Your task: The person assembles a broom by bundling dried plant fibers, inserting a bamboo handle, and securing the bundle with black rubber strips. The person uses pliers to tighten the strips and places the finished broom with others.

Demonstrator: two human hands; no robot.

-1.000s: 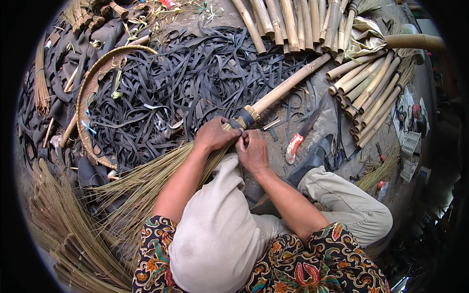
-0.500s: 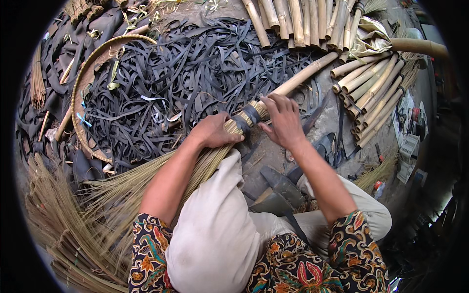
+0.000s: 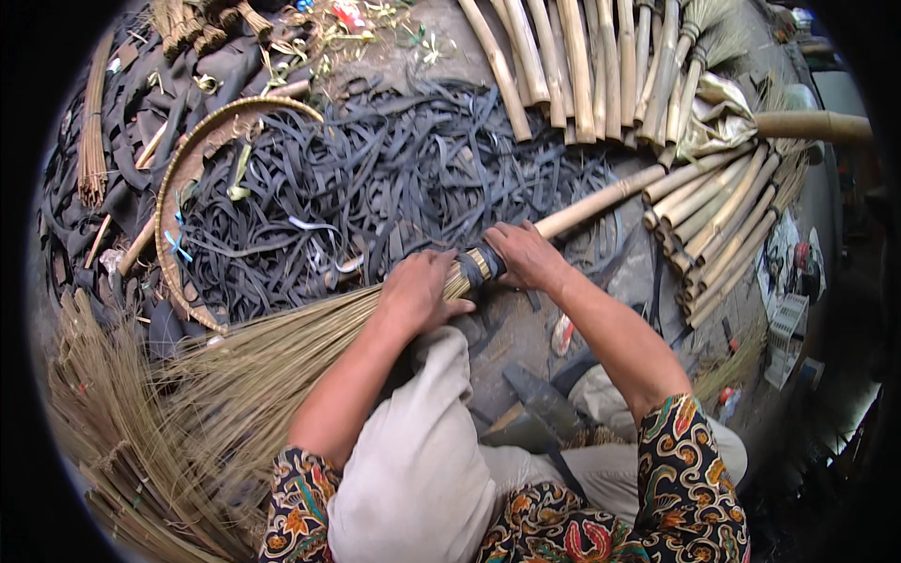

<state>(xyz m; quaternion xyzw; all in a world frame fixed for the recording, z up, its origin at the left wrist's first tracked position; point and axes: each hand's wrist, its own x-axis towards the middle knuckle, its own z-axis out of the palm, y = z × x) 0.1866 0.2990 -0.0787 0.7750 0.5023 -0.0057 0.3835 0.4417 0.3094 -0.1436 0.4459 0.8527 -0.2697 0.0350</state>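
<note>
A broom of thin straw-coloured bristles (image 3: 310, 342) lies slantwise over my raised knee. Its bamboo handle (image 3: 601, 202) points up to the right, and the bristles fan out to the lower left. Black rubber strips (image 3: 482, 266) are wound round its neck. My left hand (image 3: 419, 293) is closed over the bristles just below this binding, its thumb toward my knee. Around the upper end of the neck curl the fingers of my right hand (image 3: 524, 255), hiding part of the binding. The palm sides of both hands are out of sight.
Tangled black rubber strips (image 3: 375, 178) heap beyond the broom, partly in a round woven tray (image 3: 169, 202). Bamboo-handled brooms (image 3: 582, 70) lie at the far right, with more bamboo handles (image 3: 718, 220) below them. Loose bristle bundles (image 3: 103, 394) lie at left. A dark block (image 3: 544, 399) stands between my legs.
My right hand has slid down from the handle's base onto the bound neck, closer to my left hand. The broom lies at a slightly flatter slant, and the whole view has shifted.
</note>
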